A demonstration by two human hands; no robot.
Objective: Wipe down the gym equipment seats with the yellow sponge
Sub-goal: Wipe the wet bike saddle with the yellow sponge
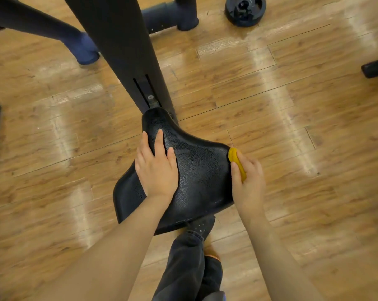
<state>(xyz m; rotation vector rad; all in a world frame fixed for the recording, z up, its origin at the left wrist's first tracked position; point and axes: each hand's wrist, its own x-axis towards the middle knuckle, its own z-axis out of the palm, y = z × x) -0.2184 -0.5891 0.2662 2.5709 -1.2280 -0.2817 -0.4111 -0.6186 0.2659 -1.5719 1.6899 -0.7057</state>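
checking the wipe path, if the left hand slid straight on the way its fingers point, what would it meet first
More of the black seat: the left hand lies flat pointing toward its narrow nose, then probably the black post behind, though depth is unclear.

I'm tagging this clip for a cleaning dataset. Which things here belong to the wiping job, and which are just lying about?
In the job:
seat, black, padded
sponge, yellow, at the seat's right edge
right hand, gripping the sponge
left hand, flat on the seat

Lying about:
weight plate on the floor
frame post
machine feet
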